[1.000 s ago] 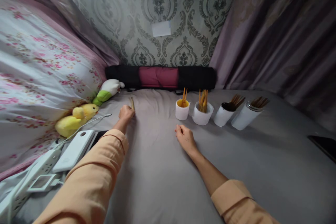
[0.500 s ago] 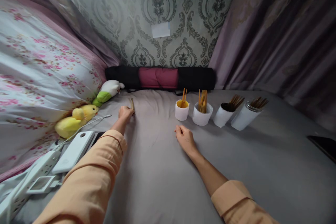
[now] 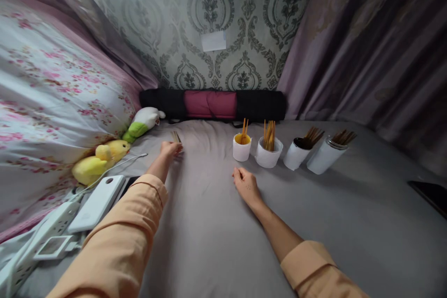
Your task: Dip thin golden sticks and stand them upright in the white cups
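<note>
At the left, my left hand [image 3: 170, 148] is closed around a few thin wooden sticks [image 3: 175, 137], whose tips poke out above the fingers. My right hand [image 3: 246, 184] rests on the grey sheet in a loose fist, and no object shows in it. Just beyond that hand stands a white cup with a yellow inside [image 3: 241, 151], with a few orange-brown sticks in it. To its right are a wider white cup [image 3: 269, 159] full of sticks, a white cup with a dark inside [image 3: 295, 156], and a white jar [image 3: 321, 160], both holding brown sticks.
A black and maroon roll [image 3: 210, 104] lies along the wall. Plush toys, one yellow [image 3: 91, 167] and one white and green [image 3: 145, 121], sit at the left. Nearer are a white power bank [image 3: 96, 205], a cable and a power strip [image 3: 35, 247]. A dark flat object [image 3: 429, 195] lies far right.
My left hand has shifted slightly right, and the sticks in it have turned and fanned out a little. My right hand and the cups stay put.
</note>
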`<state>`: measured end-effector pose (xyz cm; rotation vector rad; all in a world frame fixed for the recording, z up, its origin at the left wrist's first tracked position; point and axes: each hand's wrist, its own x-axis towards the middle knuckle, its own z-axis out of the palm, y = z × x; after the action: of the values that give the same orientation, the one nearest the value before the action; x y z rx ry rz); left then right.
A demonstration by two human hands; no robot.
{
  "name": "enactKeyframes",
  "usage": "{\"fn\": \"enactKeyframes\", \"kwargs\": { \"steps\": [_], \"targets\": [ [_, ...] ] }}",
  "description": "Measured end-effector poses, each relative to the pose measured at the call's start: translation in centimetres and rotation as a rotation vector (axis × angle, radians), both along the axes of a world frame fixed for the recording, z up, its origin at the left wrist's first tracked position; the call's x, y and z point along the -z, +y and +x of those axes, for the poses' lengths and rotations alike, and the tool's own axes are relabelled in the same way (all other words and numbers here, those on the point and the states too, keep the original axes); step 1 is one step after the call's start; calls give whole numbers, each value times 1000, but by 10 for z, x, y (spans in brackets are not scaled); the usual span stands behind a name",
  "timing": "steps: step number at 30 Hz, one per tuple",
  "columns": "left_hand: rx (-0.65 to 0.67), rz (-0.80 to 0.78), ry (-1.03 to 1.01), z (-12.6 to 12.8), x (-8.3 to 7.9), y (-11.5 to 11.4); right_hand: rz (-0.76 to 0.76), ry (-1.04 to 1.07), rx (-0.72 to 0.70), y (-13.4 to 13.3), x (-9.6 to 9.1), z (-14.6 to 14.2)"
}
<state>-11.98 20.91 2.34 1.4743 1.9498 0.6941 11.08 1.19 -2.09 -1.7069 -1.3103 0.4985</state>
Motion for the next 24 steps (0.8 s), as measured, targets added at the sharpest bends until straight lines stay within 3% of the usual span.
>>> {"fn": "enactKeyframes", "kwargs": {
  "steps": [9,24],
  "targets": [
    [-62,-78,-446,14,2,-15,-2,4,-4,0,1,0],
    [-50,-45,-985,31,12,-45,-8,11,-13,-1,-1,0]
  ]
}}
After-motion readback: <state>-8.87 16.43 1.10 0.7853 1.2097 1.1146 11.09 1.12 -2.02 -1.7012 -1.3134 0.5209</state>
